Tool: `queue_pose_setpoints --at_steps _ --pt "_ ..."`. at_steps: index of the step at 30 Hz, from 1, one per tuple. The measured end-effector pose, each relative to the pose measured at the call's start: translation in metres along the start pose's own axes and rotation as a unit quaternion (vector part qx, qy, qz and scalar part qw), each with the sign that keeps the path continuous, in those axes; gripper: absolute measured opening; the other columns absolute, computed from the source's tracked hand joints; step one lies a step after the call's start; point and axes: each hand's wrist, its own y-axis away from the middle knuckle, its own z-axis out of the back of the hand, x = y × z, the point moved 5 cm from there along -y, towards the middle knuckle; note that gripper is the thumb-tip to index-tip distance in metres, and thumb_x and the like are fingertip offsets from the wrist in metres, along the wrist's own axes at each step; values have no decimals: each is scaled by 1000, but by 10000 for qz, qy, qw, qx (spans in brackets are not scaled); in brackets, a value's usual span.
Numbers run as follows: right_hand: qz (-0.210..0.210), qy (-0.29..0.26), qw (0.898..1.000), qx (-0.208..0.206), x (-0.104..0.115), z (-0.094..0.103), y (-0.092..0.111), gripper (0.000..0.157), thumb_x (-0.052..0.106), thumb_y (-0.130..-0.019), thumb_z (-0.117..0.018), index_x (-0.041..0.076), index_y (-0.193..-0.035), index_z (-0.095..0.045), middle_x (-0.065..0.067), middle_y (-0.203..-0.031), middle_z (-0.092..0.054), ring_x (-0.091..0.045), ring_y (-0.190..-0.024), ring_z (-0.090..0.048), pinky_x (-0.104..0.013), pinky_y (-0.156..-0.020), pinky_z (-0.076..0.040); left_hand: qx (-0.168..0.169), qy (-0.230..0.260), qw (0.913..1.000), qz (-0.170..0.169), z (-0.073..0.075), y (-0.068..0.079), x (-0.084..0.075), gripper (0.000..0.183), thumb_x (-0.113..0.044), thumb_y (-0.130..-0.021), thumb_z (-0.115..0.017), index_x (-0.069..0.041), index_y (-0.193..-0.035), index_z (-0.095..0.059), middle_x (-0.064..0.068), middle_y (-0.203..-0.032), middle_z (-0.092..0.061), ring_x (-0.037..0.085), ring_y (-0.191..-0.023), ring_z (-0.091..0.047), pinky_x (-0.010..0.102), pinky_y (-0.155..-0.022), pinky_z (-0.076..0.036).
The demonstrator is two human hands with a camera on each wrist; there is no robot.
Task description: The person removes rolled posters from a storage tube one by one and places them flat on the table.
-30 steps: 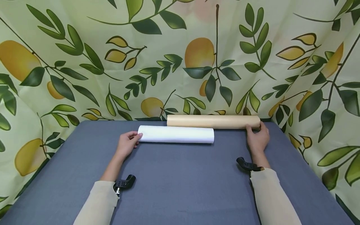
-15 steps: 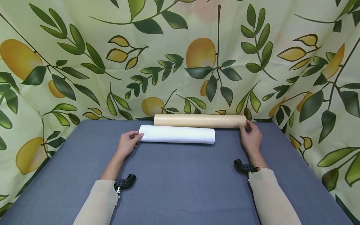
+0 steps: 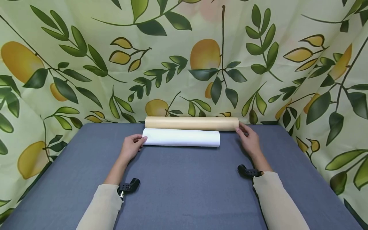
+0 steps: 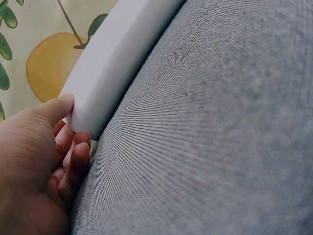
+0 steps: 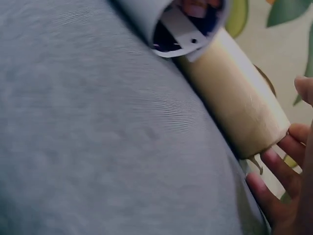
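A white paper roll (image 3: 181, 137) lies crosswise near the table's back. My left hand (image 3: 132, 147) holds its left end; in the left wrist view the thumb presses the outside, with the other fingers curled at the end (image 4: 80, 147). Behind it and parallel lies a longer tan paper roll (image 3: 191, 123), sticking out further right. My right hand (image 3: 249, 139) touches that roll's right end. In the right wrist view, extended fingers (image 5: 279, 169) meet the end while the thumb stands off it. The white roll's open end (image 5: 183, 34) shows a dark printed inside.
A blue-grey cloth (image 3: 184, 188) covers the table. A fruit-and-leaf patterned curtain (image 3: 172, 48) hangs right behind the tan roll and along both sides. Black wrist mounts (image 3: 129, 186) sit on both wrists at the sleeve cuffs.
The tan roll has slid left behind the white roll, its left end now nearly level with the white one's. My right hand moved left with it. The left hand and white roll stayed put.
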Motion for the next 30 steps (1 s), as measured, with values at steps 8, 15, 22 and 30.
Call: queue_pose_setpoints --at_steps 8,15,22,30 --pt "-36 -402 9955 854 11 -17 4 62 41 -103 -56 12 -156 -41 -21 -153 -49 -40 -140 -48 -56 -114 -38 15 52 10000 -39 0 3 0 36 -26 -98 -67 4 -118 -70 11 -90 -72 7 -67 -58 20 -60 -53" --pt "-70 -770 9930 889 13 -17 7 58 35 -104 -56 11 -155 -42 -19 -155 -48 -36 -142 -47 -48 -114 -37 37 4 10000 -44 -2 5 -2 37 -26 -99 -67 5 -119 -69 14 -91 -72 7 -66 -58 20 -60 -52" --pt "-249 -722 9956 543 11 -13 10 57 36 -104 -56 9 -153 -45 -17 -154 -50 -31 -135 -52 -31 -104 -42 38 -12 10000 -12 -6 4 -1 38 -27 -98 -67 5 -119 -69 12 -89 -71 7 -66 -58 20 -60 -52" --pt "-1132 -1459 9780 -970 16 -18 30 51 48 -102 -56 1 -119 -67 -9 -101 -67 -1 -79 -61 -13 -70 -50 -29 -5 9999 -101 -2 1 2 37 -27 -98 -68 5 -118 -69 7 -84 -70 5 -64 -58 20 -59 -52"
